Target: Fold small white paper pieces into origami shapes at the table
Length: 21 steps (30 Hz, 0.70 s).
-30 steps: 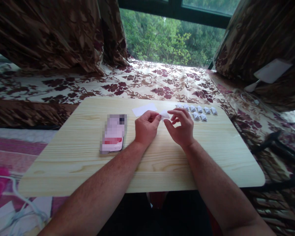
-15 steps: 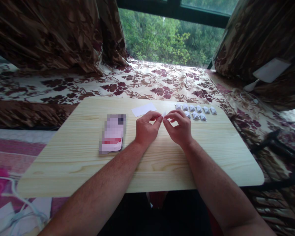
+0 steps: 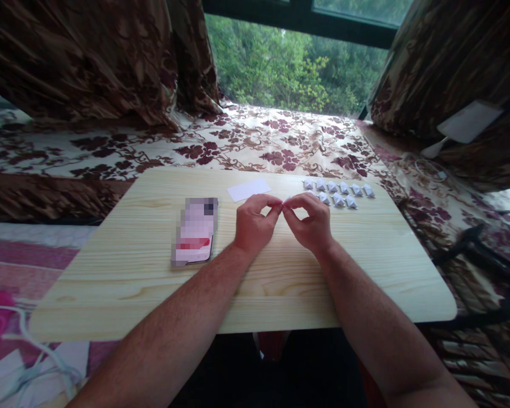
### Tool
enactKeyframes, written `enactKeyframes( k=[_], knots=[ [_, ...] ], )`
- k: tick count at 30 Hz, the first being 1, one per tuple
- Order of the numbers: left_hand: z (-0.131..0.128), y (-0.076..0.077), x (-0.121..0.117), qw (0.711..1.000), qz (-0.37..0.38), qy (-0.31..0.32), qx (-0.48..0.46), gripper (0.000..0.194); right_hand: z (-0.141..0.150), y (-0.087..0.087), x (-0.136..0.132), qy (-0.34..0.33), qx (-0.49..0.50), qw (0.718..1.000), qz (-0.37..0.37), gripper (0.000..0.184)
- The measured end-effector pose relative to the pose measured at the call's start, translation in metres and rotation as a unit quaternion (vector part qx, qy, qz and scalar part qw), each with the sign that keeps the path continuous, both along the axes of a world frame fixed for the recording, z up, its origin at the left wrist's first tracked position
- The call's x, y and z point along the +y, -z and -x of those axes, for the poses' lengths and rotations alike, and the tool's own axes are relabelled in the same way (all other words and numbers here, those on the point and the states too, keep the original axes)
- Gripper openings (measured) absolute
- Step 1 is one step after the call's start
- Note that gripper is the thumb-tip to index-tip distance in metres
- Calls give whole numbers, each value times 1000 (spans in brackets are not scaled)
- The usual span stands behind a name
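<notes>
Head view: over the table, your left hand and right hand meet at the fingertips, each in a narrow pinch, with the phone to the left, the flat white sheet just beyond and the small folded pieces beyond to the right. Between those fingertips sits the scrap of white paper, mostly hidden, so press lightly and evenly from both sides without twisting.

Folded pieces matt paper; table smooth, wood-grained.
</notes>
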State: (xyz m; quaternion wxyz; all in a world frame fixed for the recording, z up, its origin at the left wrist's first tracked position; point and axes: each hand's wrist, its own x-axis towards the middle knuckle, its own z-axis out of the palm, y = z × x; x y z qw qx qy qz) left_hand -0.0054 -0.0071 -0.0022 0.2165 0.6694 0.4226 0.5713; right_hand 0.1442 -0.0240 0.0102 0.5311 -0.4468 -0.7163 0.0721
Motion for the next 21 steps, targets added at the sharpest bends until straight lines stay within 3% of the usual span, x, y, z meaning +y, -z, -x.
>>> enactKeyframes(
  k=[21],
  knots=[
    [-1, -4, -2, 999, 45, 7, -22, 9, -2, 1, 3, -15, -8, 999, 29, 10]
  ],
)
